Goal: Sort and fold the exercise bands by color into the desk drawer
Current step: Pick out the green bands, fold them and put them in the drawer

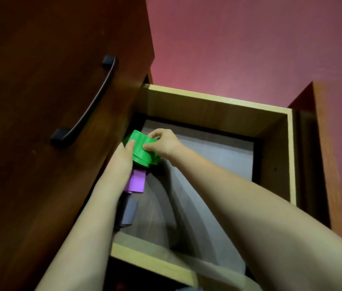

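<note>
The open desk drawer (214,101) has pale wooden walls and a grey bottom. Against its left side I hold a folded green band (144,151) with both hands. My left hand (127,151) grips its left edge, thumb on top. My right hand (163,143) pinches its top and right side. Just nearer to me a folded purple band (135,182) lies on the drawer bottom, partly under my left wrist. A folded grey-blue band (129,214) lies closer still, beside my left forearm.
The drawer front (46,101), dark red-brown wood with a black curved handle (88,106), rises at the left. The desk's side panel (323,143) stands at the right. A pink wall (249,43) is behind. The drawer's right half shows bare grey bottom.
</note>
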`<act>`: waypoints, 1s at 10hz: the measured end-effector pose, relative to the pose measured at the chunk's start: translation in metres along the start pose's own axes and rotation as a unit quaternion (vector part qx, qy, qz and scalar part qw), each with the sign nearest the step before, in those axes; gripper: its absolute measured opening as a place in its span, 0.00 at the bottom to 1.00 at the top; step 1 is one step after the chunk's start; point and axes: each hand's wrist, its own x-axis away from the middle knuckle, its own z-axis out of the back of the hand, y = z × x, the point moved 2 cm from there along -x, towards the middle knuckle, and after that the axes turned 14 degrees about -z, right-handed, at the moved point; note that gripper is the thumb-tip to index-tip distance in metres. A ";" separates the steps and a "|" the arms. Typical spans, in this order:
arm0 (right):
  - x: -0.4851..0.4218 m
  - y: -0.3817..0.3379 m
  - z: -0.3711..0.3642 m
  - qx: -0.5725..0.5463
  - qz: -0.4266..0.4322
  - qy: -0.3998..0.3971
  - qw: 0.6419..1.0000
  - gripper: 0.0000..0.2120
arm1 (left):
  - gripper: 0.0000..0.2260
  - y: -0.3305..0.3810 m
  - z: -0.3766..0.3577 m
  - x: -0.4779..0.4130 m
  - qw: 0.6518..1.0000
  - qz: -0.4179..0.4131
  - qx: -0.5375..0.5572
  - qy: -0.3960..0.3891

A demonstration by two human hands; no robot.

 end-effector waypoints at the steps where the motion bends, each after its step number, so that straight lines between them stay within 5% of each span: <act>1: -0.016 -0.006 -0.015 0.065 0.025 0.018 0.997 0.14 | 0.17 -0.019 -0.004 -0.013 0.997 -0.035 -0.062 -0.011; 3: -0.037 0.014 -0.037 0.165 0.034 0.061 0.984 0.14 | 0.15 -0.034 -0.011 -0.012 0.990 -0.048 -0.132 -0.022; 7: 0.008 0.038 -0.004 0.169 0.057 0.103 0.979 0.20 | 0.14 0.032 0.002 0.033 0.980 -0.063 -0.186 -0.025; 10: 0.094 0.065 0.079 0.200 0.086 0.113 0.970 0.06 | 0.11 0.129 -0.041 0.108 0.974 -0.150 -0.123 -0.113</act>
